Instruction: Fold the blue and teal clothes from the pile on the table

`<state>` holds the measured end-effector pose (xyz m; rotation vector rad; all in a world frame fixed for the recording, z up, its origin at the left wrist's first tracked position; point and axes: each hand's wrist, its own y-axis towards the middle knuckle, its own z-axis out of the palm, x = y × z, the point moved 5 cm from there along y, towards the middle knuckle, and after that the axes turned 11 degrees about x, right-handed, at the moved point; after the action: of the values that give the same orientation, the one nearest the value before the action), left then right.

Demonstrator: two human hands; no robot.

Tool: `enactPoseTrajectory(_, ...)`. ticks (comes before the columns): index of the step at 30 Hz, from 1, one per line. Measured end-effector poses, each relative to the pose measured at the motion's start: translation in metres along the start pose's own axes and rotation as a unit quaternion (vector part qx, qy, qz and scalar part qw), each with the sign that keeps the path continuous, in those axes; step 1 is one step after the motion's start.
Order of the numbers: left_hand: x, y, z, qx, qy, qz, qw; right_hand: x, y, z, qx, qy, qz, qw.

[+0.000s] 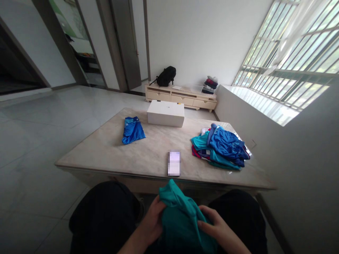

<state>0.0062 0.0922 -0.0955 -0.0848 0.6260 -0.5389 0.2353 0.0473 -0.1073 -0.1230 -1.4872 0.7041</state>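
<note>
I hold a teal garment (182, 218) in my lap, below the near edge of the marble table (106, 151). My left hand (153, 220) grips its left side and my right hand (215, 225) grips its right side, fingers curled into the cloth. On the table ahead lies a phone (174, 163), its screen lit. A folded blue shirt (132, 129) rests at the table's left. To the right sits a loose pile of blue, teal and red clothes (221, 146).
A white box (165, 113) stands at the table's far side. Behind it a low cabinet (182, 98) carries a black backpack (166, 76) and stacked clothes (210, 85). A barred window (291, 63) and ledge run along the right; doorways open at the left.
</note>
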Motion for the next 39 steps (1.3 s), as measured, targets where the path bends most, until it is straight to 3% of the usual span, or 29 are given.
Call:
enactPoseTrajectory(5,-0.004,-0.002,0.0,-0.019,0.011,0.01,1.0,0.007,-0.004,0.016,0.038,-0.25,0.071,0.965)
enactPoseTrajectory(8,-0.002,0.0,-0.003,0.006,0.037,0.017,0.999,0.016,-0.005,0.017,-0.015,-0.388,0.075,0.919)
enactPoseTrajectory(10,-0.001,0.001,-0.005,0.019,0.065,0.014,0.998,0.022,-0.008,0.013,-0.059,-0.422,0.067,0.902)
enactPoseTrajectory(13,-0.002,0.003,-0.007,0.029,0.121,0.02,0.992,0.029,-0.014,0.004,-0.09,-0.388,0.033,0.917)
enactPoseTrajectory(17,-0.012,0.006,-0.004,0.004,0.241,0.066,0.968,0.031,-0.018,0.005,-0.007,-0.145,-0.041,0.989)
enactPoseTrajectory(20,-0.015,0.011,-0.008,-0.022,0.346,0.089,0.934,0.036,-0.017,0.012,0.04,0.075,-0.091,0.992)
enactPoseTrajectory(24,-0.002,0.02,-0.021,-0.025,0.471,0.087,0.877,0.043,-0.016,0.025,0.036,0.336,-0.147,0.93)
enactPoseTrajectory(28,0.003,0.008,-0.017,-0.069,0.569,0.142,0.807,0.042,-0.013,0.045,0.048,0.443,-0.155,0.882)
enactPoseTrajectory(30,0.003,-0.008,0.002,-0.055,0.609,0.213,0.762,0.039,-0.009,0.052,0.04,0.452,-0.164,0.876)
enactPoseTrajectory(32,0.007,-0.027,0.025,0.005,0.641,0.286,0.712,0.037,-0.006,0.056,0.028,0.445,-0.183,0.876)
enactPoseTrajectory(35,0.017,-0.046,0.043,0.058,0.677,0.344,0.648,0.036,-0.009,0.062,0.013,0.379,-0.209,0.901)
enactPoseTrajectory(37,0.021,-0.047,0.043,0.04,0.695,0.339,0.633,0.038,-0.017,0.063,-0.019,0.266,-0.228,0.936)
enactPoseTrajectory(39,0.02,-0.043,0.039,0.024,0.702,0.326,0.633,0.044,-0.028,0.064,-0.064,0.086,-0.244,0.964)
